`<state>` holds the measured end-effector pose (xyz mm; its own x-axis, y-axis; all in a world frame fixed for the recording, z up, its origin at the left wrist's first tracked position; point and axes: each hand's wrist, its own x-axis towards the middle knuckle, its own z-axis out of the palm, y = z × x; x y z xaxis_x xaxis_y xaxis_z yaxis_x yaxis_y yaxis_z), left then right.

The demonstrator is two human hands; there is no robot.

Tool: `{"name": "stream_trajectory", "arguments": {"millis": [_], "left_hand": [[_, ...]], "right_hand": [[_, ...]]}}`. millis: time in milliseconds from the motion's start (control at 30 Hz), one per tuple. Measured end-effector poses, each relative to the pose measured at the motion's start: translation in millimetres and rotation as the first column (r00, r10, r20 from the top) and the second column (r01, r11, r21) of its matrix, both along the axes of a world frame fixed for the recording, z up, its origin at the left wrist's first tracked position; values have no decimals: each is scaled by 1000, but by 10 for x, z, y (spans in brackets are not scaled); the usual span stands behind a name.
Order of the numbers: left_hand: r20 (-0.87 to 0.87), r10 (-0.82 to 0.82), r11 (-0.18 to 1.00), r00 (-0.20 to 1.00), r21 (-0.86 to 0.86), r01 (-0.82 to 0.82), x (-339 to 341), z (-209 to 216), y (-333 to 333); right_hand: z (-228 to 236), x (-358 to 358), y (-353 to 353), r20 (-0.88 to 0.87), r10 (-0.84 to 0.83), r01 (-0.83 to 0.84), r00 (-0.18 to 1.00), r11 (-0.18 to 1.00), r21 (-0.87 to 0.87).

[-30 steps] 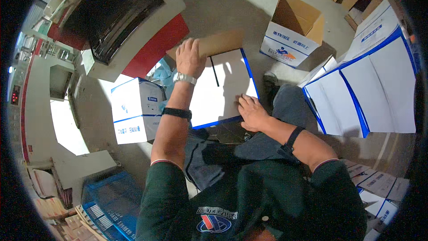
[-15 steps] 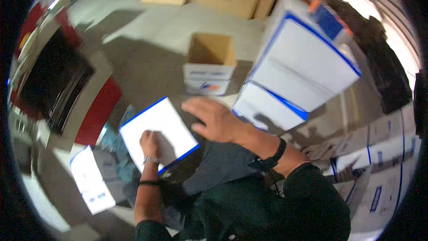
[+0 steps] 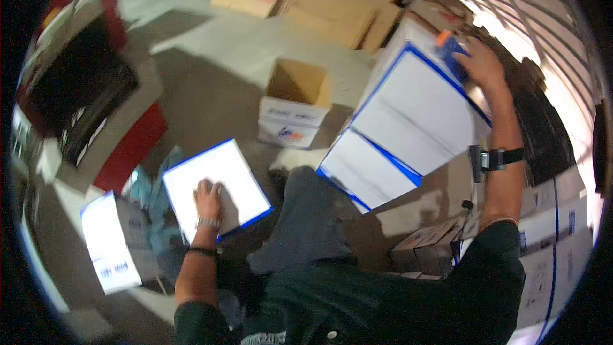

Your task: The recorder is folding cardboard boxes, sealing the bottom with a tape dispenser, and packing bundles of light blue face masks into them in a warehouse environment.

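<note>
My left hand [image 3: 207, 203] rests on the white top of a blue-edged box [image 3: 239, 182] at my left knee. Its fingers look slightly bent and apart, with nothing visible in them. My right hand [image 3: 483, 65] reaches far right and grips a blue-and-orange object [image 3: 452, 57], mostly covered by the fingers; its kind is unclear. That object sits at the far edge of a large white box [image 3: 415, 108] with blue edges. Joined to this box's near side is a smaller white panel [image 3: 373, 166].
An open-topped carton [image 3: 290, 118], brown inside, stands on the floor ahead. Flat cardboard sheets [image 3: 332, 6] lie beyond it. Another white box [image 3: 112, 243] stands at the left, near a red-and-grey machine [image 3: 131, 156]. Strapped white cartons [image 3: 555, 243] are stacked at the right.
My right hand has swung from above the middle out to the far right and closed on the blue-and-orange object. My left hand stays on the box top.
</note>
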<state>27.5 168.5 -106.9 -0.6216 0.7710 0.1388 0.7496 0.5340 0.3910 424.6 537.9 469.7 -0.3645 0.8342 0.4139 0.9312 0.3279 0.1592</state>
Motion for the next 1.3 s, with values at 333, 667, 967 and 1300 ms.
{"name": "stream_trajectory", "arguments": {"millis": [333, 667, 967, 1300], "left_hand": [[14, 49, 984, 999, 168, -50, 79, 314, 149], [107, 27, 869, 994, 488, -76, -49, 255, 52], [946, -209, 560, 249, 324, -763, -135, 613, 35], [959, -251, 617, -132, 53, -785, -59, 481, 126]], "right_hand": [[91, 191, 662, -263, 586, -601, 767, 799, 25], [-3482, -2835, -958, -736, 402, -644, 545, -361, -674], [-4431, -3318, -1140, -723, 191, -488, 664, -622, -613], [-4463, -3452, -1232, -725, 277, -407, 631, -677, -613]]}}
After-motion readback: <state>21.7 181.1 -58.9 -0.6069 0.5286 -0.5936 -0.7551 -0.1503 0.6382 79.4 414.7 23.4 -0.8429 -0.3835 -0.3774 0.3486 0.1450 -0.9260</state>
